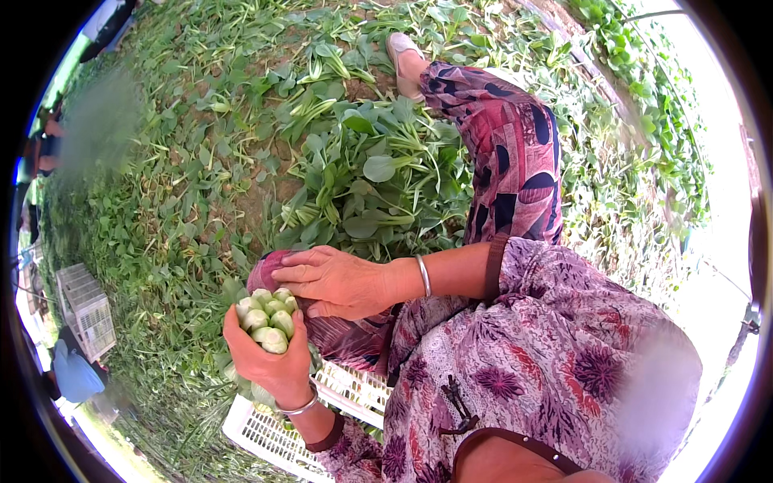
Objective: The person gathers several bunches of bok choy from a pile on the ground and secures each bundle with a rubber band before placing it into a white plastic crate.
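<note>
My left hand (272,368) grips a bunch of leafy greens, likely bok choy, by the stalks, with the pale cut ends (269,320) facing up. Leaves of the bunch hang partly hidden beneath the hand. My right hand (344,284), palm down with fingers extended, lies on the patterned trouser knee (266,271), just above and right of the bunch. It appears to hold nothing. A heap of green leafy plants (374,175) lies on the ground between the legs. Each wrist has a silver bracelet.
White slatted plastic crates (272,431) stand beside my left forearm, partly hidden. Loose leaves and plants (199,163) cover the soil. Farther left are another crate (90,314), a blue bag (75,371) and partly visible people. Leafy plants grow at the upper right (652,115).
</note>
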The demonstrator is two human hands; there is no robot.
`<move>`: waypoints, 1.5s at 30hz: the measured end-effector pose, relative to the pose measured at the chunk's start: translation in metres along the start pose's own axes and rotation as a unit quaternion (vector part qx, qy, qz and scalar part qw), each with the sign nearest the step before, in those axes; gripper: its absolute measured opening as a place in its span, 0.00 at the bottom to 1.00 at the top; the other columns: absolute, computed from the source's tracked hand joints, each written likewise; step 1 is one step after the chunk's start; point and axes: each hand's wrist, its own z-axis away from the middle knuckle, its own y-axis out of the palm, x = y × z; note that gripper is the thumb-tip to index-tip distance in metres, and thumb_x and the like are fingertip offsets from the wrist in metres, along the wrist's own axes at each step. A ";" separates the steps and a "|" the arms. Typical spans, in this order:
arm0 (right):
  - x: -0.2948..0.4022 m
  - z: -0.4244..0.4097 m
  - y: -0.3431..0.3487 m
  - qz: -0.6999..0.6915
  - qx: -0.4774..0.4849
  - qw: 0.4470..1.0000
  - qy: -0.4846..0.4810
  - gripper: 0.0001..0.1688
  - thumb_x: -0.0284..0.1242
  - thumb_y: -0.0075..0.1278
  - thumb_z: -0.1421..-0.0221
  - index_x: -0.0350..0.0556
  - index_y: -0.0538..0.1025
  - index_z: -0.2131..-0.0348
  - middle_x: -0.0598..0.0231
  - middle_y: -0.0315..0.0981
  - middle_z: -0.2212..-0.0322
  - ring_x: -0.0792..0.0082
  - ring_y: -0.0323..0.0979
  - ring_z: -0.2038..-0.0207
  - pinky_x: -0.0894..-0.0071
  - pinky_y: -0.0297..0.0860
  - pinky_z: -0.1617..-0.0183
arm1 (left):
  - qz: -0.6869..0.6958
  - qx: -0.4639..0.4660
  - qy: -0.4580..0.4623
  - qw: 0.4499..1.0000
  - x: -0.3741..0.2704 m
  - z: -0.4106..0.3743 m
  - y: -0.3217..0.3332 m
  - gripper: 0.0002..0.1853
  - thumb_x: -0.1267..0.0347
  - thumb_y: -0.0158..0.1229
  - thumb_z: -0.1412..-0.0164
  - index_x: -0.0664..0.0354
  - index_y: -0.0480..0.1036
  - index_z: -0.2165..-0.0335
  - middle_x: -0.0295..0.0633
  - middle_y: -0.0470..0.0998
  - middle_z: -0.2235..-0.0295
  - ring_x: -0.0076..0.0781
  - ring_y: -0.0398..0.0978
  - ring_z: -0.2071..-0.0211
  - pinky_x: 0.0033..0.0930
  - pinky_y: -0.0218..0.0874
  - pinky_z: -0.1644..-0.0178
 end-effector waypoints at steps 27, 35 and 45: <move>-0.280 0.111 -0.043 0.068 -0.341 0.756 0.554 0.22 0.39 0.61 0.53 0.35 0.76 0.69 0.41 0.76 0.72 0.42 0.76 0.66 0.51 0.71 0.62 | 0.169 -0.034 -0.168 0.971 0.033 0.006 0.004 0.42 0.77 0.72 0.59 0.66 0.62 0.45 0.44 0.68 0.50 0.37 0.68 0.50 0.41 0.61 0.42; -0.164 0.019 -0.094 0.058 -0.249 0.923 0.286 0.16 0.31 0.58 0.51 0.41 0.72 0.65 0.48 0.75 0.74 0.45 0.75 0.69 0.52 0.70 0.64 | 0.188 -0.057 -0.149 0.969 0.035 0.015 0.008 0.43 0.80 0.72 0.61 0.67 0.62 0.44 0.45 0.68 0.49 0.37 0.67 0.49 0.41 0.60 0.41; -0.062 0.016 -0.066 0.203 -0.223 0.948 0.100 0.16 0.20 0.55 0.56 0.51 0.76 0.63 0.59 0.72 0.61 0.53 0.75 0.70 0.62 0.72 0.67 | 0.260 -0.058 -0.184 0.946 0.049 0.022 0.007 0.44 0.80 0.73 0.63 0.67 0.62 0.45 0.46 0.69 0.51 0.35 0.69 0.51 0.38 0.62 0.44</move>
